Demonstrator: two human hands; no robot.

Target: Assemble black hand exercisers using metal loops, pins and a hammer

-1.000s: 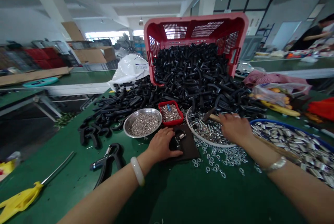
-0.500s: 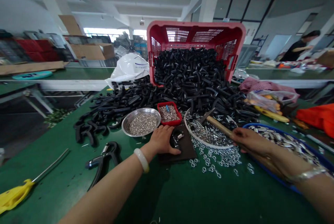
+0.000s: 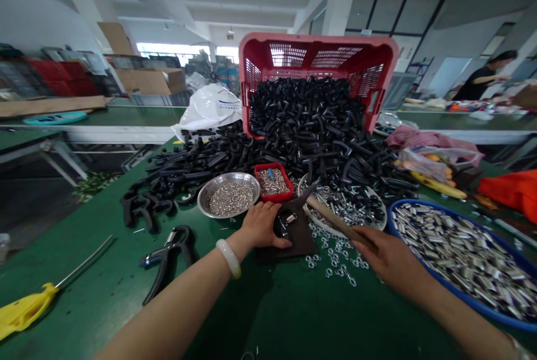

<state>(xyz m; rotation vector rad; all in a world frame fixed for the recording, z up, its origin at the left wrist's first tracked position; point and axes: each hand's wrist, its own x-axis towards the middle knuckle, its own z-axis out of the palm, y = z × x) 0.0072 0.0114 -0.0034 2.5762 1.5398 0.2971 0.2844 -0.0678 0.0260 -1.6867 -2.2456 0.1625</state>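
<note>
My right hand (image 3: pixel 384 251) is closed round the wooden handle of a hammer (image 3: pixel 333 219). The hammer's dark, blurred head hangs just above the right side of a dark flat block (image 3: pixel 305 241). On that block my left hand (image 3: pixel 262 226) holds down a black hand-grip piece (image 3: pixel 281 225), with a small metal spring (image 3: pixel 290 218) showing beside it. The far fingers partly hide the piece. Behind the left hand stand a steel bowl (image 3: pixel 201 203) of small metal rings and a red tray (image 3: pixel 289 194) of metal pins. Left of my forearm lies a black hand gripper (image 3: pixel 168 256) with a spring.
A tipped red crate (image 3: pixel 319 40) spills black handles (image 3: pixel 310 114) across the table's back. On the right are a white-rimmed plate (image 3: pixel 384 220) of metal parts, loose small links (image 3: pixel 335 259) and a blue basin (image 3: pixel 444 298) of springs. A yellow-handled screwdriver (image 3: pixel 31 307) lies left. A person (image 3: pixel 474 80) stands far right.
My right hand has moved left with the hammer, from over the plate and blue basin toward the dark block. My left hand stays on the black piece.
</note>
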